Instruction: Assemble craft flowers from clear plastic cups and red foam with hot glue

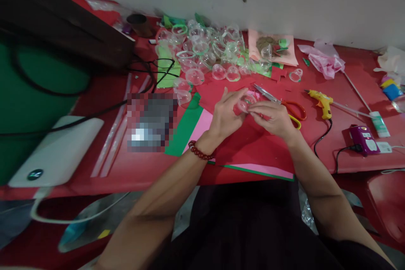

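Left hand [229, 112] curls its fingers and thumb about one side of a small clear cup [246, 103], while the right hand [272, 118] pinches the rim facing it between thumb and fingertips. Both are closed on it, just above a red sheet of paper [253, 147], though the fingers hide part of the cup's wall.

The cup looks like thin plastic: likely very light, springy rather than truly stiff, and a little slippery on its smooth sides. A hard squeeze would probably dent or crack the wall, so the rim, which seems the firmest part, is the better place to take hold, with the other hand lightly cradling the bowl.

With the cup at the centre of a clock and twelve towards the wall, a heap of similar cups [201, 46] lies at eleven o'clock. The scissors [274, 99] rest near three o'clock, just beyond the right hand, which partly covers their handles. Farther out at three sits a yellow glue gun [323, 101]. Green paper [180, 135] shows at eight o'clock, near the left wrist and its beaded bracelet [201, 154].
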Available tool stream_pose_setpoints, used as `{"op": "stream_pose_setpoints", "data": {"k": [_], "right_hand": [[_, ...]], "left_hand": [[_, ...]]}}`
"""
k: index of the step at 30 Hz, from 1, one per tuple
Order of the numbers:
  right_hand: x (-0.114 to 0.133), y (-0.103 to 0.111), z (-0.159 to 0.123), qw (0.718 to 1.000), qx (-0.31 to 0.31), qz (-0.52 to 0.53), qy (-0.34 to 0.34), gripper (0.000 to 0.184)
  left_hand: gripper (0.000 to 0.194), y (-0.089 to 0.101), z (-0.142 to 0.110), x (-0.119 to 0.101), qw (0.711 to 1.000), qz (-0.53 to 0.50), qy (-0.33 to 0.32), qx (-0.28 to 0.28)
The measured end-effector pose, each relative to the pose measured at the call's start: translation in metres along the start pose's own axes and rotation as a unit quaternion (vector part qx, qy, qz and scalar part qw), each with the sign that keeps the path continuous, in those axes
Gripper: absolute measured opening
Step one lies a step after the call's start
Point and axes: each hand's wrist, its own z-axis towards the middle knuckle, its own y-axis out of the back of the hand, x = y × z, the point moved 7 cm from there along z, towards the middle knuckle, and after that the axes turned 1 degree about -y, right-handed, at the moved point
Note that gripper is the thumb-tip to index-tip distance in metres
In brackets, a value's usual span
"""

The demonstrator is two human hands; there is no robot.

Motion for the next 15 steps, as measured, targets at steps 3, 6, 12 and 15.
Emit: {"op": "stream_pose_setpoints", "data": {"k": [3,6,12,15], "right_hand": [[-0.0005,-0.0008,0.0007,1.000,0.028,0.005,0.008,0.025],[-0.0029,-0.0025,0.0008,0.999,0.050,-0.006,0.005,0.024],[0.0001,-0.0044,-0.0001,0.997,0.060,-0.036,0.022,0.026],[0.0000,-0.0075,-0.0013,0.996,0.062,-0.062,0.030,0.028]], "left_hand": [[0.053,-0.0010,-0.0006,-0.0019,1.000,0.009,-0.008,0.011],[0.051,-0.0016,-0.0007,-0.0024,1.000,0.017,-0.009,0.017],[0.049,-0.0014,-0.0006,0.0000,1.000,0.007,-0.011,0.002],[0.049,0.0003,-0.0007,0.0018,1.000,-0.006,0.003,-0.010]]}}
